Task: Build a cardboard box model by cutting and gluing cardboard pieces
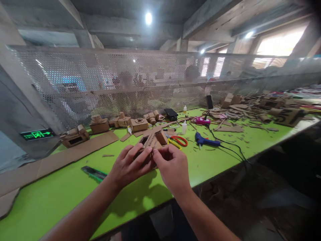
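Note:
A small brown cardboard model (152,140), box-like with a raised block on its right side, is between my hands above the green tabletop. My left hand (132,164) wraps round its left and near side, fingers laid over it. With thumb and forefinger pinched together, my right hand (172,165) touches the model's near right edge; whether a small piece is in the pinch cannot be made out. Right behind the model lie scissors (181,140) with red and yellow handles. A green utility knife (94,173) rests on the table left of my left forearm.
On the green table (200,167) are a blue glue gun (207,140) with a black cord, a white bottle (184,128) and a pink device (202,121). Several cardboard models (139,124) line the back by a perforated metal screen (120,83). A long cardboard strip (57,157) lies left; scraps (250,103) crowd the right.

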Demonstrator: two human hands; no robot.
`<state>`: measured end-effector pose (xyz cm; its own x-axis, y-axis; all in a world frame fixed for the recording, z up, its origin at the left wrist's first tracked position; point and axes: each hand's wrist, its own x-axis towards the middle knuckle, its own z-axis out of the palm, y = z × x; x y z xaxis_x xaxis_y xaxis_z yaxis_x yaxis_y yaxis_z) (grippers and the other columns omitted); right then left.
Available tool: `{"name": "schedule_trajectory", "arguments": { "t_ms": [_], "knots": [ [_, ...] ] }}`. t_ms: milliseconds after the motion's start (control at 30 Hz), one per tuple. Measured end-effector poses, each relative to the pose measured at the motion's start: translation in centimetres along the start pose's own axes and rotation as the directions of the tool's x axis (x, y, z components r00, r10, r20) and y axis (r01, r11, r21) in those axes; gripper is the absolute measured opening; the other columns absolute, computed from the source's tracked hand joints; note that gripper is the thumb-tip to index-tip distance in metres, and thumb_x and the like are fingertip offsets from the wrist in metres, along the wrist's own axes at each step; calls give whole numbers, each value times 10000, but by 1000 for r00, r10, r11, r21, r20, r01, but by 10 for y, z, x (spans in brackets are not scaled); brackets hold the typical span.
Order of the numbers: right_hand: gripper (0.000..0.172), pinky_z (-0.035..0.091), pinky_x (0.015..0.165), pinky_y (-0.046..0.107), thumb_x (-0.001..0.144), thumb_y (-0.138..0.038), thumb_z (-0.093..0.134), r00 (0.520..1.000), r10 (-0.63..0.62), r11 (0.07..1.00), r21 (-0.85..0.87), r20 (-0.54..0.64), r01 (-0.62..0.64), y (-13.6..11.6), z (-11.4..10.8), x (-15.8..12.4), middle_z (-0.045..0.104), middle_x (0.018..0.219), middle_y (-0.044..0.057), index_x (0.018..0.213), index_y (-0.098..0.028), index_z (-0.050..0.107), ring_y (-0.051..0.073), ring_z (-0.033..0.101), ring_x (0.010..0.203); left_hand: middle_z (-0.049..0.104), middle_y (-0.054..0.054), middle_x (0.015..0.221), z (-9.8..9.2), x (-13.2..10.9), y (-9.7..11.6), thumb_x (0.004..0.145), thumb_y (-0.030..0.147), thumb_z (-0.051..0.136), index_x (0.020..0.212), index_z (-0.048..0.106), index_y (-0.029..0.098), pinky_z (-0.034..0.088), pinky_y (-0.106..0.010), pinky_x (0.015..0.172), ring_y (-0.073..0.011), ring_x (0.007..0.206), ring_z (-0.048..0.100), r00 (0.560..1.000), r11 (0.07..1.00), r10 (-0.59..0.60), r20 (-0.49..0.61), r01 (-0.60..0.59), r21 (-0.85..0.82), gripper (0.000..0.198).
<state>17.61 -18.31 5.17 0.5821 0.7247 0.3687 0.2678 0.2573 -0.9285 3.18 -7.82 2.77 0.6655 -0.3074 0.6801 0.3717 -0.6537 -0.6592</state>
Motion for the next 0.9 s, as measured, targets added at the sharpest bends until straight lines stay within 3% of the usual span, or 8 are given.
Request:
{"name": "schedule_trajectory", "arguments": {
  "t_ms": [200,300,400,600,900],
  "knots": [
    [232,500,544,246,823,-388,675,996,-50,998,-28,79,53,7,-6,3,699,677,29,784,-161,688,147,627,575,586,-64,1232,-2,3,-2,827,157,713,1088,641,287,504,-420,914,-266,1144,541,999,997,-52,2,52,-54,300],
    [252,545,640,271,859,-367,669,979,-178,982,-39,99,183,12,-13,7,747,845,70,960,-145,733,165,676,689,576,-71,1229,-3,5,-3,848,146,682,1086,624,275,510,-412,908,-261,1144,529,997,994,-74,5,74,-86,277],
    [198,552,786,285,890,-298,646,936,-326,942,-34,134,333,16,-19,12,756,925,80,960,-153,761,177,701,844,570,-74,1236,-3,5,-4,826,118,697,1106,620,274,506,-412,912,-263,1143,521,999,994,-51,9,52,-100,329],
    [177,559,715,283,825,-291,736,945,-270,961,-14,184,277,17,-21,16,767,873,63,941,-163,772,179,706,771,547,-73,1258,-2,2,-3,804,127,726,1104,622,282,504,-427,898,-278,1129,528,1000,992,-22,12,23,-125,353],
    [92,528,680,262,846,-254,718,917,-344,934,-25,201,356,17,-22,17,752,805,39,846,-169,752,158,679,739,547,-78,1264,-1,1,-2,792,107,727,1101,634,281,503,-429,887,-279,1121,538,1000,993,-3,6,4,-115,366]
  ]
}}
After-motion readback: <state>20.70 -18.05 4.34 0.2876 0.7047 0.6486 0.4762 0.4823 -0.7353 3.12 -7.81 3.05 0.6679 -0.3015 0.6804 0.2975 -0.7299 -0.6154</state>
